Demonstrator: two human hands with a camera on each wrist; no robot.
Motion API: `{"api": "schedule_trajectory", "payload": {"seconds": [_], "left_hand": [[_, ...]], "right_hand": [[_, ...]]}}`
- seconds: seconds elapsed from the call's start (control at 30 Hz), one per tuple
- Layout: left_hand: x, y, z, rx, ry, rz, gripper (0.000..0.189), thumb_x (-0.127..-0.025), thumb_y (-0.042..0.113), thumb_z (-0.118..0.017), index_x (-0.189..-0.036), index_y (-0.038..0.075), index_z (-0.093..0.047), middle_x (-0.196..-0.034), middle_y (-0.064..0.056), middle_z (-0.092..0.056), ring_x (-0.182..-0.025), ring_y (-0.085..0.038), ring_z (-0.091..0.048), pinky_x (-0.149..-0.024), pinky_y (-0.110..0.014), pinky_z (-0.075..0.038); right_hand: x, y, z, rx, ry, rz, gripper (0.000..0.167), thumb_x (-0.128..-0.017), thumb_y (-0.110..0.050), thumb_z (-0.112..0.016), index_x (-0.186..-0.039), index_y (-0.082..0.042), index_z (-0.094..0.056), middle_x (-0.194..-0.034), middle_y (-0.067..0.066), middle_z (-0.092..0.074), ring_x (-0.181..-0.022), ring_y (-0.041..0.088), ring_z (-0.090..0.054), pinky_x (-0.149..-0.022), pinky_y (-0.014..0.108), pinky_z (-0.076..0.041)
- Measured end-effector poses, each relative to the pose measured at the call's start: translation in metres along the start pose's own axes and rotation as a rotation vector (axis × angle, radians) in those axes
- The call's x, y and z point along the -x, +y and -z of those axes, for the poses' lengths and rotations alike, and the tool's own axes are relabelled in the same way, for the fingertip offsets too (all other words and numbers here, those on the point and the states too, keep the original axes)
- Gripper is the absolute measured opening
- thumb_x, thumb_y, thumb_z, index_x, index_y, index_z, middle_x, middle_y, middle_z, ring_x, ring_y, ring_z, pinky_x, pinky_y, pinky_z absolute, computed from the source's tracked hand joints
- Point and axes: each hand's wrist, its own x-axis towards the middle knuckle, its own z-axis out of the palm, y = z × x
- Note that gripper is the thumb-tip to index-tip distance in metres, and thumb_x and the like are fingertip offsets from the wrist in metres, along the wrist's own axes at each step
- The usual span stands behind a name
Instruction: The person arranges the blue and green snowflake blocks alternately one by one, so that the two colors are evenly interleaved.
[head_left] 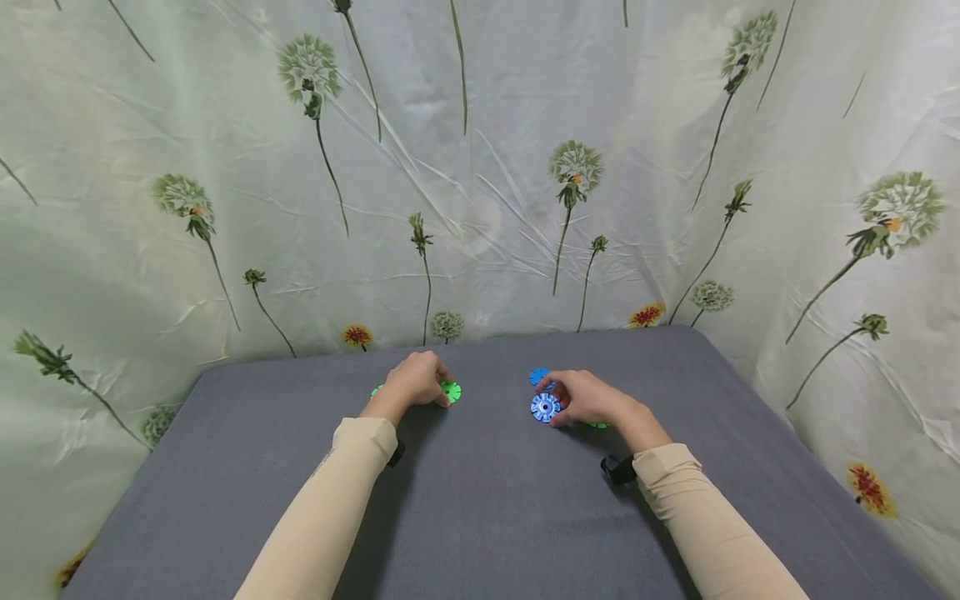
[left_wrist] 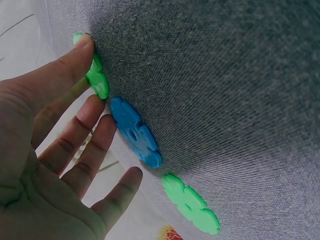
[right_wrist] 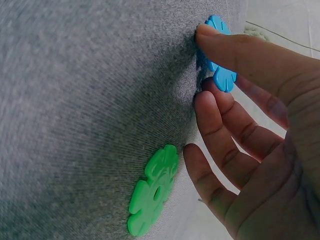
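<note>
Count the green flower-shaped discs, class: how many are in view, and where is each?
3. The left hand pinches the first green disc; the second green disc lies to that hand's left; the third green disc lies by the right hand. More might be hidden.

Head view, clock from center: gray table (head_left: 472, 533) at 6. Pale, shiny, creased curtain (head_left: 517, 75) arcs from 9 through 12 to 3, behind table and down both sides. Prints on it: dandelions (head_left: 307, 68) at 10, 11, 1; red-yellow blooms (head_left: 872, 490) at 4, 8.
</note>
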Motion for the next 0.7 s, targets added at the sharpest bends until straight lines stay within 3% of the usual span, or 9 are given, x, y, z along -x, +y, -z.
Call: {"api": "schedule_trajectory", "payload": {"seconds": [0.43,0.7], "left_hand": [[0.0020,0.0000,-0.0001,0.013,-0.003,-0.009,0.039,-0.084,0.021,-0.095,-0.122,0.018,-0.084,-0.125,-0.005,-0.079,-0.113,-0.028,-0.071,-0.097,-0.053,-0.059],[0.0020,0.0003,0.0012,0.009,-0.015,-0.019,0.040,-0.085,0.022,-0.094,-0.124,0.016,-0.083,-0.127,-0.005,-0.079,-0.113,-0.028,-0.072,-0.095,-0.050,-0.060]], "right_hand": [[-0.0018,-0.0012,0.0016,0.026,-0.047,-0.004,0.054,-0.086,-0.011,-0.091,-0.137,-0.012,-0.073,-0.102,0.003,-0.070,-0.088,0.012,-0.062,-0.080,0.031,-0.055],[-0.0024,-0.0008,0.0026,0.028,-0.040,0.008,0.048,-0.086,-0.011,-0.092,-0.131,-0.011,-0.076,-0.102,0.003,-0.072,-0.088,0.011,-0.065,-0.081,0.032,-0.057]]}}
